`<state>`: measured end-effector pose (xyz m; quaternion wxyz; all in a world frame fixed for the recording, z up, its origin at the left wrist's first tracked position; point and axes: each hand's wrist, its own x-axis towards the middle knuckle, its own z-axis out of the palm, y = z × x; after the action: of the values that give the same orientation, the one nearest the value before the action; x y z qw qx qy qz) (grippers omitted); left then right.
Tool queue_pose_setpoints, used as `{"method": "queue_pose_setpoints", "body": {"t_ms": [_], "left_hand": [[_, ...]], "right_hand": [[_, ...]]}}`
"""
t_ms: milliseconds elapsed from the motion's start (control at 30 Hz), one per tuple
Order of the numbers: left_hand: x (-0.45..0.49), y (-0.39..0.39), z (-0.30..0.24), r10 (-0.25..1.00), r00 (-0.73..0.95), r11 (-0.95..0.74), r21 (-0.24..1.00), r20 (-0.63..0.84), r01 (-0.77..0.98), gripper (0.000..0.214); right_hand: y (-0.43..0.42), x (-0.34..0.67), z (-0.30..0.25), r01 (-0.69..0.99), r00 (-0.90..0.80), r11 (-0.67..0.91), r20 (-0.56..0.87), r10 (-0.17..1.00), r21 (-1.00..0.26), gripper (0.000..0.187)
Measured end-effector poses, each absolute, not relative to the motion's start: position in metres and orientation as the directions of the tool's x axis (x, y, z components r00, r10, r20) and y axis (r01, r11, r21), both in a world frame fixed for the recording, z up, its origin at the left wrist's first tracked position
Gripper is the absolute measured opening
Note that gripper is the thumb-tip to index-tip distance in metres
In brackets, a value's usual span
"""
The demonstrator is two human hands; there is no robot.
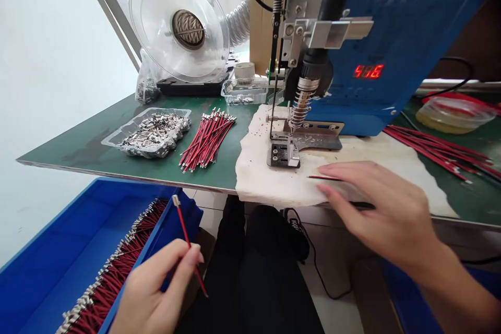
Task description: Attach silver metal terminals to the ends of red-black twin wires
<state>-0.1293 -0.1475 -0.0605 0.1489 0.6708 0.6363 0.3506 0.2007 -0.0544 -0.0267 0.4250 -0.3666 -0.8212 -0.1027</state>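
Head view: the left hand point(158, 284) pinches a red wire with silver metal tip point(182, 222) near the blue plastic bin point(50, 250); a mid-length grip should steady it. The right hand point(385, 211), thumb and forefinger narrowly parted, flanks a thin dark-red wire point(323, 177) on white cloth point(274, 188).

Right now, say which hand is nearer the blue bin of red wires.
Left. The left hand is beside the blue bin; the right hand is farther right, at the pale cloth.

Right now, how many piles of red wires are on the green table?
2. One pile is left of the blue machine, beside a tub; another pile is at the right, beyond the right hand. The machine may hide more.
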Motion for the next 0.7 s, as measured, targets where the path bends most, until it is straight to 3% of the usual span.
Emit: {"method": "queue_pose_setpoints", "body": {"t_ms": [100,233,333,500,700], "left_hand": [[-0.147,-0.129,-0.035,0.899,-0.048,-0.201,0.509,0.434,0.837,0.026],[-0.144,-0.079,0.015,0.794,0.053,-0.275,0.280,0.606,0.920,0.021],[-0.135,-0.031,0.039,0.829,0.105,-0.222,0.152,0.549,0.963,0.044],[-0.129,0.024,0.040,0.847,0.056,-0.122,0.091,0.529,0.988,0.046],[-0.159,0.027,0.048,0.840,-0.129,0.055,0.152,0.527,0.987,0.046]], "right_hand": [[-0.042,0.228,-0.029,0.739,-0.390,0.663,0.724,0.570,-0.124,0.011],[-0.033,0.237,-0.029,0.697,-0.388,0.637,0.574,0.721,-0.330,0.008],[-0.031,0.236,-0.027,0.663,-0.400,0.591,0.449,0.799,-0.460,0.013],[-0.030,0.238,-0.028,0.660,-0.375,0.543,0.399,0.837,-0.519,0.023],[-0.029,0.238,-0.030,0.685,-0.344,0.502,0.373,0.862,-0.528,0.028]]}}
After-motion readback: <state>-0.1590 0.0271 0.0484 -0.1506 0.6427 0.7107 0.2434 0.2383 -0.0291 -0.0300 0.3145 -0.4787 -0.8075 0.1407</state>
